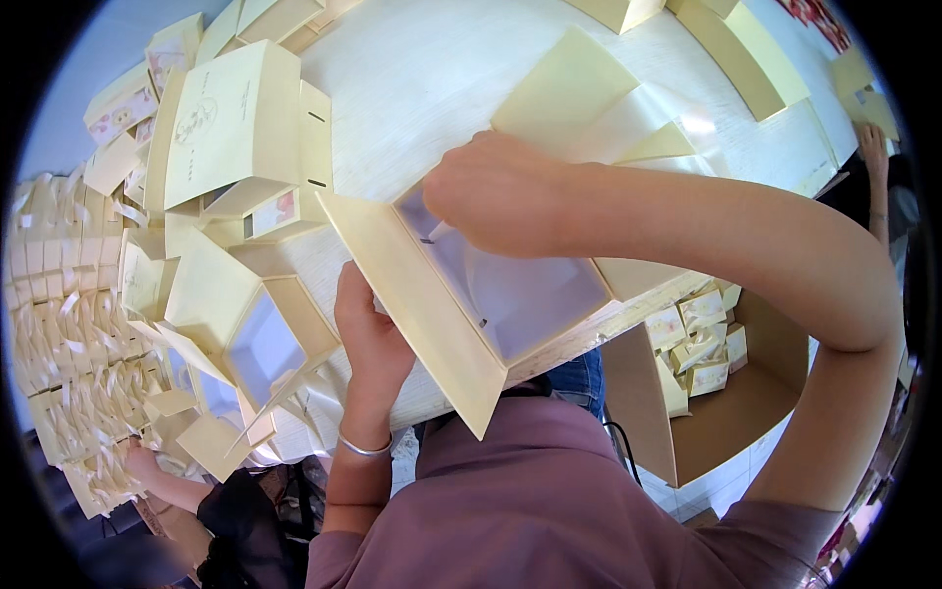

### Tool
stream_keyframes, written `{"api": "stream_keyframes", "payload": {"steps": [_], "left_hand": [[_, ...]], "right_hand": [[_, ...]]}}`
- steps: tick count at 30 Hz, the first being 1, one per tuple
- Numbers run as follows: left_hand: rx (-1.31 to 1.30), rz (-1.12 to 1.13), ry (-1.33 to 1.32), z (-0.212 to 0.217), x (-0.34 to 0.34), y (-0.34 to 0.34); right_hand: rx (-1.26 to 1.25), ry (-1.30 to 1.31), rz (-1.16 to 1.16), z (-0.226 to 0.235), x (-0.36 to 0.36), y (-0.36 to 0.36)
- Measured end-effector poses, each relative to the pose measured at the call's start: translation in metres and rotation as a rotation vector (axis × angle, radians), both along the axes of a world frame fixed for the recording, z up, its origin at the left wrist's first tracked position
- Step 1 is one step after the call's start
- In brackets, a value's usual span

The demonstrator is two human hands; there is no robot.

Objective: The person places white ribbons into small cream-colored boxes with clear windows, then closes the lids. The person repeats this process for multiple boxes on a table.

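An open cream gift box [417, 309] with a pale lavender inside lies tilted at the table's near edge, its long flap raised on the left. Two small slots show along the inner wall. My right hand [500, 191] is closed over the inside of the box, with a strip of white ribbon [442, 232] coming out below the fingers. On the outer side of the flap, my left hand [368, 324] is curled with its thumb up. The flap partly covers its fingers, so what they hold is hidden.
Stacked cream boxes [235, 128] and open ones [265, 344] crowd the left, beside rows of ribboned boxes [83, 334]. A carton [638, 402] of small packets stands low right. More cream box parts [569, 88] lie ahead. Other people's hands [142, 459] show at both sides.
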State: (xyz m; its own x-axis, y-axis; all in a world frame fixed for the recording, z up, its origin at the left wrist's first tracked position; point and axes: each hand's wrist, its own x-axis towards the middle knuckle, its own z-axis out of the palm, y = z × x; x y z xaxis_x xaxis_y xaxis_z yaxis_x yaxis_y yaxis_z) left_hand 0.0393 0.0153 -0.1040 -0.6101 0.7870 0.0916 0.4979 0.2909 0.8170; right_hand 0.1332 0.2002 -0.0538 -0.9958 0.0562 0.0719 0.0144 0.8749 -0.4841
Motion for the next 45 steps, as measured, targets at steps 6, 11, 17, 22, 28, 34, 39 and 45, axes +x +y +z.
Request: {"api": "stream_keyframes", "payload": {"steps": [6,11,17,22,28,34,39,45], "left_hand": [[-0.026,-0.007,0.045,0.000,0.000,0.004],[0.019,-0.022,0.017,-0.009,-0.003,0.012],[-0.034,-0.011,-0.275,0.007,0.004,0.011],[0.112,-0.056,-0.241,0.003,0.009,0.000],[0.121,-0.015,-0.025,-0.006,0.016,-0.015],[0.093,-0.046,0.039,-0.014,0.016,-0.023],[0.235,-0.157,0.163,-0.002,0.020,-0.002],[0.000,-0.094,0.139,-0.003,0.012,0.000]], "right_hand": [[-0.099,-0.044,0.006,-0.001,-0.007,-0.002],[0.018,-0.218,0.086,0.000,-0.015,-0.004],[0.336,0.105,0.167,0.002,0.010,-0.008],[0.087,-0.235,0.181,0.000,0.033,-0.028],[-0.037,-0.322,0.134,-0.015,0.028,-0.025],[0.127,0.010,0.170,0.004,0.049,-0.024],[0.142,0.032,0.117,-0.001,0.067,-0.026],[0.084,0.045,0.110,-0.010,0.072,-0.029]]}}
